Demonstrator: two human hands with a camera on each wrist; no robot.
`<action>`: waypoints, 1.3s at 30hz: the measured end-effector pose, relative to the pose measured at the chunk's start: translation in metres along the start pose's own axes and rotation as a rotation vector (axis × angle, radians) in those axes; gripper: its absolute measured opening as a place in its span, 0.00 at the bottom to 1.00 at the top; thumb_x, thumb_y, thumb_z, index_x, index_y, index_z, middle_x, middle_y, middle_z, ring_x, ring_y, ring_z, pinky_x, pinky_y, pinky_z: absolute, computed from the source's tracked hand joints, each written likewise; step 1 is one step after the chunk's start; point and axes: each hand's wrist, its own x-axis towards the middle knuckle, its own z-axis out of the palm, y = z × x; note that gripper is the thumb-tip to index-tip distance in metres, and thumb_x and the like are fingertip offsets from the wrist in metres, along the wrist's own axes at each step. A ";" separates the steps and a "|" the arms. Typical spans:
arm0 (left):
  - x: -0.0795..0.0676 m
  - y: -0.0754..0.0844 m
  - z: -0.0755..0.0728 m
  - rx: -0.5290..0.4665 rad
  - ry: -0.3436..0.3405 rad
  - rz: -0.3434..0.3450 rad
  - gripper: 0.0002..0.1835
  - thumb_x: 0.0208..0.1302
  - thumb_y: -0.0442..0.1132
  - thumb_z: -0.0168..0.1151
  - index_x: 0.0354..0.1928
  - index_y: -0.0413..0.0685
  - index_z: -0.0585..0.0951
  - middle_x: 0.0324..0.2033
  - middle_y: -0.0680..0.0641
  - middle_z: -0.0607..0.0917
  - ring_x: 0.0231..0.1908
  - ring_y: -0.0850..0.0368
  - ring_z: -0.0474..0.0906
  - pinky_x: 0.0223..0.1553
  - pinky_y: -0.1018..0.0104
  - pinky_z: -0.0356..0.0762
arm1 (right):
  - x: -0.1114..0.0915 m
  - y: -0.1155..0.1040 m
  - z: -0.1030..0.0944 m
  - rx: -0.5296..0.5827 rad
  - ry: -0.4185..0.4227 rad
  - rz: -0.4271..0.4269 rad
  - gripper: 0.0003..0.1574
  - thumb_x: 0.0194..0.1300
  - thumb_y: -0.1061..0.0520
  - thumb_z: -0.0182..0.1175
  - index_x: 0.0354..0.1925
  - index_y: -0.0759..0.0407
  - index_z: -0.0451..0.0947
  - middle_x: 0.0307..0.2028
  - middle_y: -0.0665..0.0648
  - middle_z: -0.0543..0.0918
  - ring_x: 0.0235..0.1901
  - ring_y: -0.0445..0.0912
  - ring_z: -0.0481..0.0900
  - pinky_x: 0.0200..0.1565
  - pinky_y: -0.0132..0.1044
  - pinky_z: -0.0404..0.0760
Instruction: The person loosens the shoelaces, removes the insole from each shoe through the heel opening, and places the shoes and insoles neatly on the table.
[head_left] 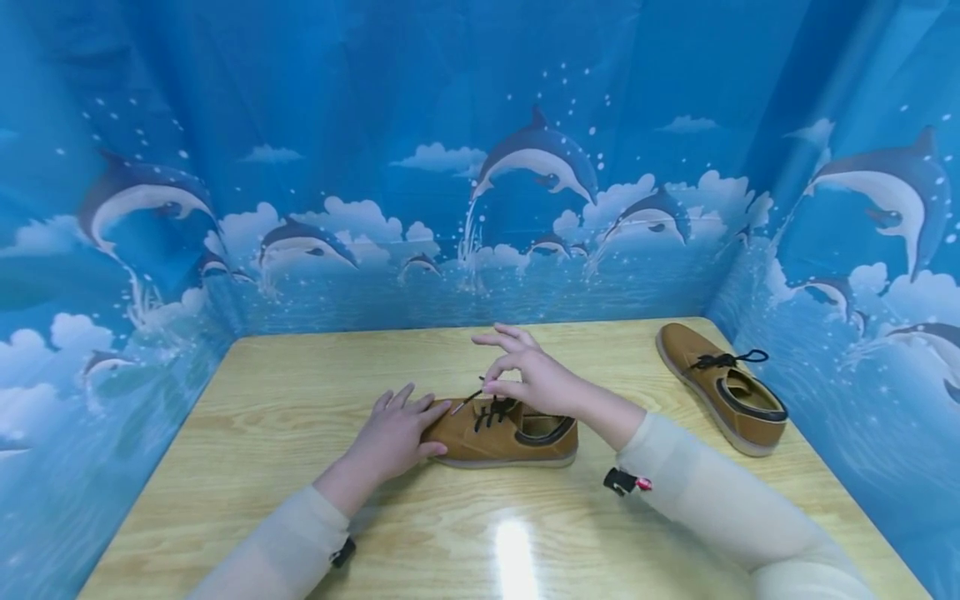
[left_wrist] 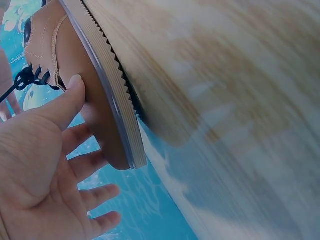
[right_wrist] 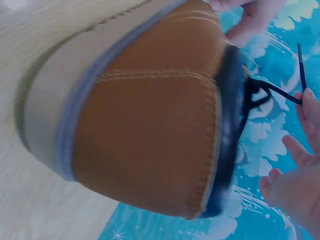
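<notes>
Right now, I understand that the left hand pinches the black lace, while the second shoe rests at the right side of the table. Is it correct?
The hand is wrong: the right hand pinches the black lace, as the right wrist view shows. The second shoe does rest at the right side of the table.

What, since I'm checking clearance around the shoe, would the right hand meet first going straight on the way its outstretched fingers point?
The right hand would probably meet the dolphin-print curtain first, seemingly passing beyond the left hand, though depth is unclear.
</notes>
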 end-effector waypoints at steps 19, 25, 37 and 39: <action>0.000 0.001 0.000 0.001 -0.008 -0.010 0.38 0.63 0.64 0.61 0.73 0.59 0.69 0.70 0.43 0.71 0.72 0.33 0.56 0.71 0.34 0.50 | 0.020 0.001 -0.050 0.171 0.428 0.098 0.12 0.70 0.51 0.63 0.39 0.58 0.87 0.72 0.48 0.66 0.76 0.50 0.49 0.71 0.66 0.50; 0.001 0.001 0.001 0.007 -0.011 -0.013 0.39 0.63 0.64 0.61 0.73 0.60 0.69 0.70 0.43 0.71 0.73 0.33 0.55 0.71 0.35 0.50 | 0.024 0.004 -0.056 0.303 0.590 0.162 0.18 0.70 0.49 0.63 0.41 0.64 0.85 0.71 0.45 0.67 0.75 0.50 0.55 0.71 0.63 0.55; 0.002 -0.001 0.003 0.008 0.003 -0.005 0.39 0.62 0.65 0.62 0.73 0.60 0.70 0.69 0.43 0.72 0.72 0.33 0.56 0.71 0.34 0.51 | 0.022 0.027 -0.066 0.198 0.701 0.206 0.17 0.70 0.50 0.64 0.41 0.64 0.86 0.71 0.50 0.68 0.76 0.52 0.51 0.73 0.62 0.48; 0.002 -0.001 0.003 0.014 -0.004 -0.008 0.39 0.63 0.65 0.61 0.73 0.60 0.69 0.70 0.43 0.71 0.73 0.33 0.55 0.71 0.34 0.51 | 0.021 0.035 -0.062 0.170 0.676 0.232 0.18 0.70 0.48 0.64 0.41 0.63 0.86 0.72 0.51 0.68 0.76 0.55 0.50 0.72 0.64 0.47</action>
